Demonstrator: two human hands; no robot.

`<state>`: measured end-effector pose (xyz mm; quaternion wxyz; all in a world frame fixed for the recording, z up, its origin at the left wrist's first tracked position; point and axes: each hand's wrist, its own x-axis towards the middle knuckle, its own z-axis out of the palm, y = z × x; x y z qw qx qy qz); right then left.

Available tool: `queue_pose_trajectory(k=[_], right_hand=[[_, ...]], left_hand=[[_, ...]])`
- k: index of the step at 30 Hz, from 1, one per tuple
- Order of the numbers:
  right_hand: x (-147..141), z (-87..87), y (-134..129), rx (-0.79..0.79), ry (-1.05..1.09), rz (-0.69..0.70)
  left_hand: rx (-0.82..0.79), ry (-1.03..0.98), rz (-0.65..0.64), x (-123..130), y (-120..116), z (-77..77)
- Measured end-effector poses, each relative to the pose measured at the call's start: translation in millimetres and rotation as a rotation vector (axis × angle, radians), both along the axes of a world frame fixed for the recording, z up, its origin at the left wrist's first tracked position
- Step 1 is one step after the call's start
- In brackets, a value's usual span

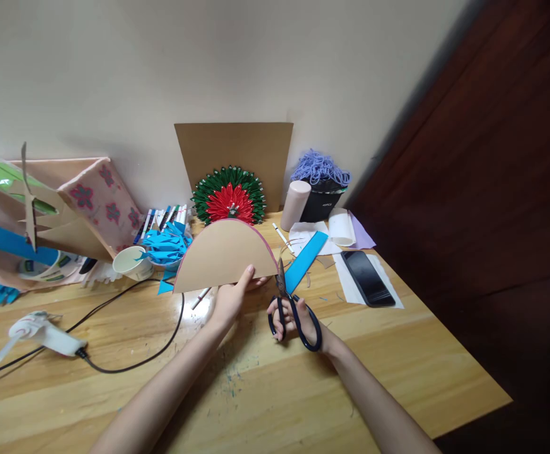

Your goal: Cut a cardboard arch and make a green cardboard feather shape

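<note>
A half-round piece of tan cardboard (225, 255) with a purple line along its curved edge is gripped in my left hand (232, 299), thumb on top near the straight edge. My right hand (296, 318) has its fingers through the black handles of the scissors (281, 287). The blades point up and away, close beside the cardboard's right corner; whether they touch it I cannot tell. Behind the scissors a blue strip (307, 260) lies on the wooden table (237, 391).
A white glue gun (48, 333) with a black cord lies left. Beyond are a paper cup (133, 263), blue scraps (166, 243), a red and green fan-shaped decoration (230, 195), a pink bottle (296, 205), purple yarn (320, 168) and a phone (368, 279).
</note>
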<state>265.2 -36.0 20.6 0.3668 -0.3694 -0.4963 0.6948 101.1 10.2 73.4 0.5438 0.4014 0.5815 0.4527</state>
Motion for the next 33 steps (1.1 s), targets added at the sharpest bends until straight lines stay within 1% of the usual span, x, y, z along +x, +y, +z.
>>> queue_pose_trajectory(k=[3,6,11,16,19,23,27,31,33], right_hand=[[0.3,0.3,-1.1,0.044,-0.043,0.007],[-1.4,-0.3,-2.0,0.063,-0.072,-0.012],[-5.7,3.9,-3.6,0.028,-0.119,-0.062],[-11.7,7.1,-4.5,0.006,-0.121,-0.119],[-15.2,4.3,-4.5,-0.017,-0.105,-0.15],[-17.5,-3.3,-3.9,-0.023,-0.139,-0.2],[-17.9,-7.7,-2.0,-0.029,-0.166,-0.225],[-15.1,-6.6,1.0,-0.037,-0.23,-0.227],[-12.3,-6.0,2.6,-0.051,-0.214,-0.203]], left_hand=[[-0.026,-0.005,-0.002,1.3,-0.6,-1.4],[-0.005,-0.032,-0.006,1.9,-1.1,-4.3],[-0.046,0.022,-0.01,2.1,-1.8,-6.1],[-0.013,0.047,-0.003,2.9,-3.4,-8.8],[-0.015,0.063,-0.032,2.8,-4.2,-14.0],[-0.027,0.077,-0.029,2.4,-4.4,-17.9],[-0.028,0.042,-0.031,1.0,-3.2,-13.0],[-0.022,0.042,-0.025,-4.3,0.1,-4.6],[-0.021,0.042,-0.026,-7.7,2.2,-1.3]])
